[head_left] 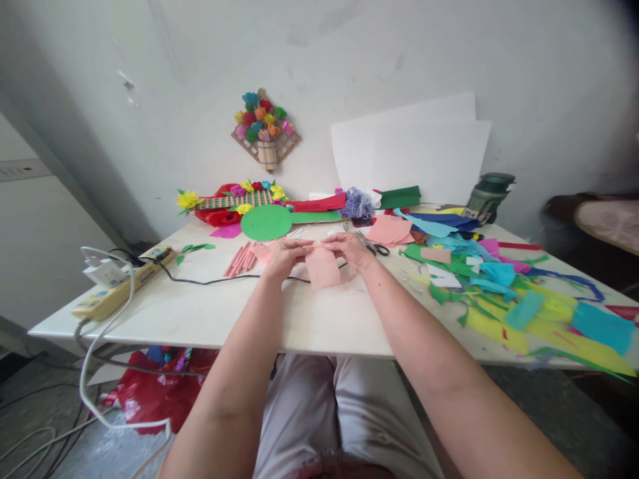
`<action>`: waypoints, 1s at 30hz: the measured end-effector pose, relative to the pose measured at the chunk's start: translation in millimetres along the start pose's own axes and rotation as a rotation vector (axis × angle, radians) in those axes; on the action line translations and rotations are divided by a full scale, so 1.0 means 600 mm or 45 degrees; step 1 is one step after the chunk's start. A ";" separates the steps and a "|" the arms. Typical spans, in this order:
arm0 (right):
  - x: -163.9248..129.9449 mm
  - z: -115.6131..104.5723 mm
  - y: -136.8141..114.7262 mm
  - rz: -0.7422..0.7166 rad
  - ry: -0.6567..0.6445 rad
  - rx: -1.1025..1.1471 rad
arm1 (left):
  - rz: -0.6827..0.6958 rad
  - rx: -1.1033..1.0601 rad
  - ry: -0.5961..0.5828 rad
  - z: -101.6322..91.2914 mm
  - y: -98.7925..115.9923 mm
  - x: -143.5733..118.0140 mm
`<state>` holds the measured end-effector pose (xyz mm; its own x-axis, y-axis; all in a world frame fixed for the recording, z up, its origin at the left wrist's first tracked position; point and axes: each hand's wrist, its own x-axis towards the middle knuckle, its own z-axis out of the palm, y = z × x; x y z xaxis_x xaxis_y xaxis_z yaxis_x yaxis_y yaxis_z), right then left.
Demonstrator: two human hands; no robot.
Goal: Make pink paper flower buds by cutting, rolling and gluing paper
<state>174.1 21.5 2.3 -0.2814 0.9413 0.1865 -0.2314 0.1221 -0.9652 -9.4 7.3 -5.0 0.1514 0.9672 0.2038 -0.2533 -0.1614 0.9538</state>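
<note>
A small sheet of pink crepe paper [323, 268] hangs between my two hands over the white table. My left hand [287, 257] pinches its upper left edge, and my right hand [350, 249] pinches the upper right; the edge between my fingertips looks folded or rolled, too small to tell. Left of my left hand lie several rolled pink paper sticks [241, 259] and a flat pink piece. Scissors [375, 247] with dark handles rest just beyond my right hand. Further right is a stack of pink crepe sheets [390, 230].
Coloured paper scraps [504, 299] cover the table's right side, near a dark green bottle [489, 197]. A green paper disc [266, 223] and a flower-decorated piece [239, 199] lie at the back. A power strip [107, 297] with cables sits at left; one black cable [219, 281] runs towards my hands.
</note>
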 end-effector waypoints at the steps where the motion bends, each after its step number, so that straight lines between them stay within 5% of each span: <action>1: 0.000 0.000 0.000 0.002 -0.003 -0.006 | 0.003 0.008 0.007 0.000 0.000 0.000; 19: 0.000 -0.004 0.001 0.070 -0.006 0.076 | 0.084 0.269 0.022 0.004 0.000 -0.001; 30: 0.005 0.000 0.008 -0.019 0.142 -0.040 | 0.146 0.387 0.021 0.013 0.004 -0.002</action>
<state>171.9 25.1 -1.9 -0.1724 0.9682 0.1812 -0.2047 0.1447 -0.9681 -2.7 4.1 -1.3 0.1220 0.9420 0.3128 0.0298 -0.3184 0.9475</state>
